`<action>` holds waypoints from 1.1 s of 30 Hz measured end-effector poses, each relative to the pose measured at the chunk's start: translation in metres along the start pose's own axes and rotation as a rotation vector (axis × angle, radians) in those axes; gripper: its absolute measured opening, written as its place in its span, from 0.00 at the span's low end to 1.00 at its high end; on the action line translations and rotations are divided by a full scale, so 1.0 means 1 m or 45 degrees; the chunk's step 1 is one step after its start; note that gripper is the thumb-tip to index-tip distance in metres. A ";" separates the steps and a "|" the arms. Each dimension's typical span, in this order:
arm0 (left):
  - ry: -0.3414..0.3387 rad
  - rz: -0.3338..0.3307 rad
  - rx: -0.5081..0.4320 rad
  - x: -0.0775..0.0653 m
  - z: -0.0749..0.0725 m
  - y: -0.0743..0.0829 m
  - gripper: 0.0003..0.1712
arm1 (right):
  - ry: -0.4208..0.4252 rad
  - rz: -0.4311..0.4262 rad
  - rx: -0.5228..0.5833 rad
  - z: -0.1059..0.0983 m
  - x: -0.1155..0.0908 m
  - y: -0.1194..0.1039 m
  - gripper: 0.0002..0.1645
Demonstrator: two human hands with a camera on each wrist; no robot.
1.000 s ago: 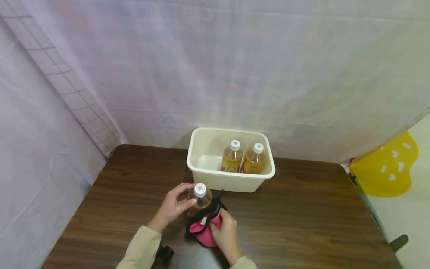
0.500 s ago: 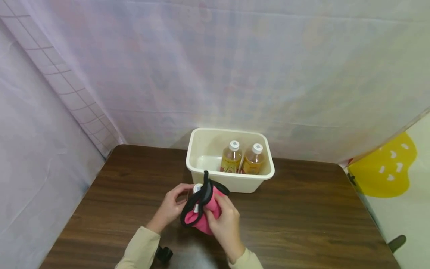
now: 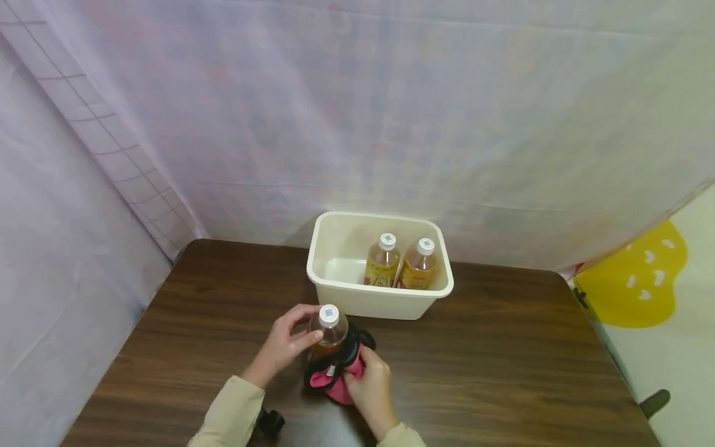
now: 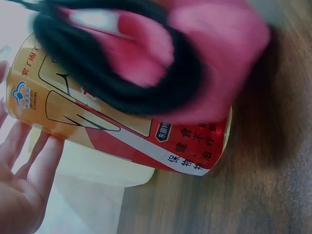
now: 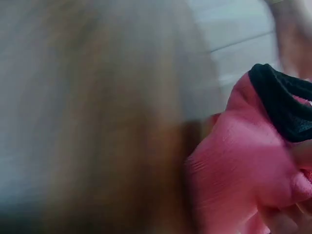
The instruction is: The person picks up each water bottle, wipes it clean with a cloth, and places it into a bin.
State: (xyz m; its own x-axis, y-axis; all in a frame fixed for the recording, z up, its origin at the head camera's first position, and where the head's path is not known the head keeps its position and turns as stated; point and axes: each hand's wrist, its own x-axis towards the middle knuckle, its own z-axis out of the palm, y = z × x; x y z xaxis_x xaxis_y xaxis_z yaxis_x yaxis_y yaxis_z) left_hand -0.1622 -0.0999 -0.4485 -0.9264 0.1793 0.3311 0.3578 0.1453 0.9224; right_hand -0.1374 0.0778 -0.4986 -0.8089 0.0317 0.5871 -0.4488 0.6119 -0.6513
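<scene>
My left hand (image 3: pixel 285 344) holds a white-capped drink bottle (image 3: pixel 331 332) near its shoulder, thumb on the near side. The bottle stands upright on the table, with a gold and red label (image 4: pixel 102 129) in the left wrist view. My right hand (image 3: pixel 371 385) grips a pink fabric bottle sleeve (image 3: pixel 342 391) with black trim, its mouth gaping. The sleeve is in front of the bottle and overlaps its lower part in the head view. In the right wrist view the pink sleeve (image 5: pixel 239 165) bulges outward, with fingertips (image 5: pixel 280 222) at its lower side.
Behind the hands a cream plastic tub (image 3: pixel 365 301) stands at the table's back edge. Inside, on its right side, are two similar bottles (image 3: pixel 382 264) with white caps. A small black object (image 3: pixel 272 423) is by the left sleeve cuff. A pale curtain (image 3: pixel 357 112) hangs behind the table.
My right hand raised the pink sleeve in front of the bottle's cap, then lowered it again, so the cap shows once more. The left hand stayed on the bottle.
</scene>
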 end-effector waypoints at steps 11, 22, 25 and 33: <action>0.156 0.014 0.211 -0.003 0.013 0.015 0.19 | -0.084 0.088 0.011 0.006 -0.009 0.017 0.18; 0.149 -0.073 0.297 0.003 0.015 0.012 0.25 | -0.112 0.150 0.316 -0.011 -0.014 0.020 0.20; 0.100 -0.067 0.185 0.002 0.012 0.013 0.25 | -0.134 0.218 0.344 -0.019 -0.012 0.017 0.21; 0.007 0.152 0.308 0.002 0.000 0.009 0.19 | -0.098 0.196 0.363 -0.047 0.005 -0.018 0.18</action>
State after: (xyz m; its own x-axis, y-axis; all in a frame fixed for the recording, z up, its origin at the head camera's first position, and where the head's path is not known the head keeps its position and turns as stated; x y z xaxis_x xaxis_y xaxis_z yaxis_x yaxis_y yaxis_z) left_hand -0.1608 -0.0980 -0.4393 -0.8763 0.2036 0.4366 0.4816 0.3516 0.8028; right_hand -0.1156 0.1044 -0.4613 -0.8968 0.0400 0.4406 -0.3987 0.3586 -0.8441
